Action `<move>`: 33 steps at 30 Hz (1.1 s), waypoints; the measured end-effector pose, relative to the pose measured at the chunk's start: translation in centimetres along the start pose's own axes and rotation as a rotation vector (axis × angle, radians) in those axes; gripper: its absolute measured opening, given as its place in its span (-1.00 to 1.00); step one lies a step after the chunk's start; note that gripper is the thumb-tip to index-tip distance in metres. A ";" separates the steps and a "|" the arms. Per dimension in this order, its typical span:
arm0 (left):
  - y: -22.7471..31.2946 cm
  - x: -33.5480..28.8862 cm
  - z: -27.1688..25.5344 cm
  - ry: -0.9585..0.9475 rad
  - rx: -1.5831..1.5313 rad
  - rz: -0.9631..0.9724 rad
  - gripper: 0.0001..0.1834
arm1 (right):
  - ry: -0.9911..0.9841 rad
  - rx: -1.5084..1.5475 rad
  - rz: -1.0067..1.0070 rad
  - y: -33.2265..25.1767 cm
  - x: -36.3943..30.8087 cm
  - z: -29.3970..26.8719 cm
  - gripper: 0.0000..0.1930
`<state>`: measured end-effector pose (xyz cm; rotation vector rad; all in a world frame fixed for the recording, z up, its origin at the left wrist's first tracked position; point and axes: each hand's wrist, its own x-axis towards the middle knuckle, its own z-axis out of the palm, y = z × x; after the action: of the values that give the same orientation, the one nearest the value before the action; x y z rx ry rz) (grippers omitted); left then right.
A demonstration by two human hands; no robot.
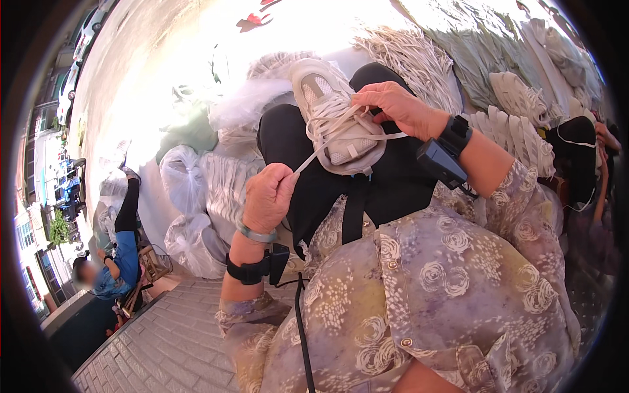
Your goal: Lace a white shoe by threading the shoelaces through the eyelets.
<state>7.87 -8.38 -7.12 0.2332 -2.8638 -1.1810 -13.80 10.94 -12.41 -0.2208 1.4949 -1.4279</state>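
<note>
A pale sneaker (pixel 356 143) rests on my lap, across my black-clad thighs, with several white laces crossing its upper. My left hand (pixel 267 198) is closed in a pinch on a white shoelace (pixel 309 161), which runs taut from the shoe down to my fingers. Above the shoe's right side, my right hand (pixel 398 107) pinches the lacing between thumb and fingertips. Another length of lace sticks out below that hand toward the right. The exact strand at the right fingertips is partly hidden.
Clear plastic bags (pixel 183 171) of pale items lie to the left. Rows of pale shoes (pixel 508 137) and a bundle of white laces (pixel 419 69) lie to the right and ahead. A person in blue (pixel 118 278) sits at the far left; another person's hand (pixel 608 136) shows at the right.
</note>
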 end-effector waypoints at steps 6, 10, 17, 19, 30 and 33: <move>-0.5 -0.3 -0.3 0.164 0.302 0.121 -0.93 | 0.059 -0.185 -0.182 0.6 -2.2 -0.6 -0.75; 0.3 -0.2 -1.2 0.185 0.549 0.280 -0.90 | -0.097 -0.844 -0.223 -0.9 -6.0 -1.3 -0.74; 2.0 0.4 -2.1 0.122 0.582 0.294 -0.83 | 0.066 -1.437 -1.012 -3.4 -7.1 -2.7 -0.88; 2.3 0.3 -2.4 0.136 0.654 0.360 -0.81 | 0.065 -1.480 -1.037 -3.6 -7.0 -3.6 -0.88; -3.2 -5.0 -1.8 0.090 0.635 0.159 -0.99 | 0.302 -1.231 -0.744 3.8 -7.9 -14.5 -0.88; -6.0 -7.7 -1.6 0.058 0.542 -0.025 -0.97 | 0.367 -1.109 -0.630 5.6 -9.4 -15.2 -0.87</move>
<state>16.32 -12.56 -10.02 0.3080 -3.0670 -0.3650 -17.85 28.94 -15.40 -1.2408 2.5600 -0.9342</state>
